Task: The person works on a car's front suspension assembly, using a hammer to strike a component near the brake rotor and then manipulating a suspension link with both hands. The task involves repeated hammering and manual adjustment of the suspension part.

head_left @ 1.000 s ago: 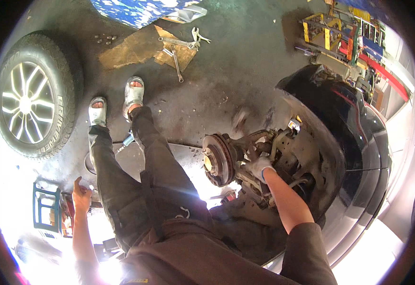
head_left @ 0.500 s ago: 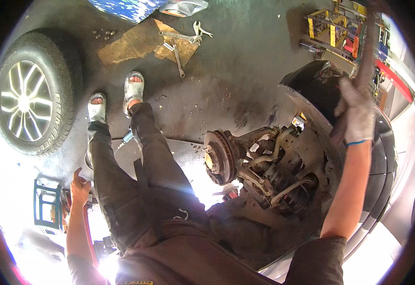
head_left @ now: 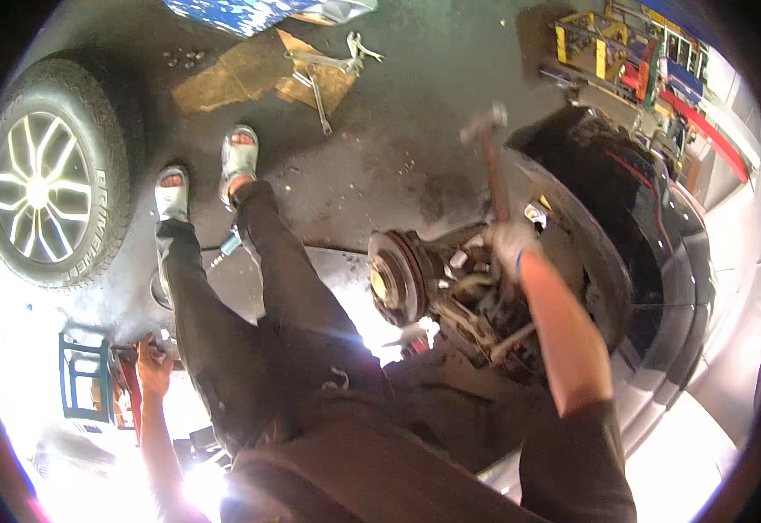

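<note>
My right hand [head_left: 513,244], in a pale work glove, grips a hammer [head_left: 496,179] by its handle. The hammer stands up and away from me, its head blurred by motion above the wheel well. Beside that hand lies the exposed suspension [head_left: 463,305] of a dark vehicle, with a bare brake disc [head_left: 396,277] on its hub to the left. Part of the suspension is hidden behind my right forearm. At the lower left my bare left hand [head_left: 154,370] hangs away from the vehicle, fingers loosely apart, with nothing visible in it.
A wheel with its tire [head_left: 106,187] lies at the left. Wrenches [head_left: 321,100] and locking pliers [head_left: 361,54] rest on cardboard [head_left: 228,80] ahead. A blue air tool [head_left: 230,244] is by my legs. A yellow rack [head_left: 598,52] stands far right; a green frame [head_left: 84,375] lower left.
My right hand has swung the hammer down and left, from beside the fender to over the suspension. My left hand has dropped slightly. The view has shifted a little.
</note>
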Demonstrator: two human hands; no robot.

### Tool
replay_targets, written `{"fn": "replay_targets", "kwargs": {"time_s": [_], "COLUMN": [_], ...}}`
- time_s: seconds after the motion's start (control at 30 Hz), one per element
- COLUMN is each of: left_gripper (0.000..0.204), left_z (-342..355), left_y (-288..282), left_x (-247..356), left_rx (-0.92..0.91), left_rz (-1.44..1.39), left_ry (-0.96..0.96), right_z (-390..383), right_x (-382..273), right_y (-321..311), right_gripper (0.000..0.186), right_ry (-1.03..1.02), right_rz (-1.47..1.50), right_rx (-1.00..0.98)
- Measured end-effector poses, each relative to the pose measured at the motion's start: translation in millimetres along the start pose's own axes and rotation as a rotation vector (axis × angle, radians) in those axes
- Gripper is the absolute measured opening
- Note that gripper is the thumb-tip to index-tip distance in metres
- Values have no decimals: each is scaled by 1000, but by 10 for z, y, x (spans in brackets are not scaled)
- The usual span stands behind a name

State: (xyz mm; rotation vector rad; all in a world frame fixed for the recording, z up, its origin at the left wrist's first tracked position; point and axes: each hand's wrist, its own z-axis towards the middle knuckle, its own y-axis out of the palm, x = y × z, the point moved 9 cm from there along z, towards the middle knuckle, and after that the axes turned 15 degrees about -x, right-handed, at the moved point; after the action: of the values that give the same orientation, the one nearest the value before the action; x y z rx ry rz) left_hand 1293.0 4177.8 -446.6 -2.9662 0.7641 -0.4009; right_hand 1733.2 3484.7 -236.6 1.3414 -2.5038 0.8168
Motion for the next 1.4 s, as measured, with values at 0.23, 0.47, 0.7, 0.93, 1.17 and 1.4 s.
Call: {"fn": "replay_targets", "kwargs": {"time_s": [0.23, 0.47, 0.7, 0.93, 1.17, 1.4], "left_gripper": [71, 64, 74, 72, 74, 76], "left_z": [129, 390, 254, 240, 586, 364], "left_y": [10, 125, -102, -649, -930, -1267], "left_x": [209, 208, 129, 388, 1541, 2637], "left_rx": [56, -28, -7, 36, -41, -107], "left_rz": [-120, 12, -35, 31, 91, 386], "left_ry": [123, 80, 119, 129, 317, 368], "right_z": [-1533, -1642, 329, 219, -485, -1178], "right_x": [-1493, -1076, 705, 383, 621, 873], "right_y": [-1498, -1956, 1004, -46, 1085, 2436], "right_gripper": [34, 18, 30, 24, 42, 15], "right_ry": [-757, -742, 17, -733, -56, 1], "right_rz": [247, 360, -1537, -1004, 582, 1694], "right_rx": [382, 584, -165, 158, -165, -119]}}
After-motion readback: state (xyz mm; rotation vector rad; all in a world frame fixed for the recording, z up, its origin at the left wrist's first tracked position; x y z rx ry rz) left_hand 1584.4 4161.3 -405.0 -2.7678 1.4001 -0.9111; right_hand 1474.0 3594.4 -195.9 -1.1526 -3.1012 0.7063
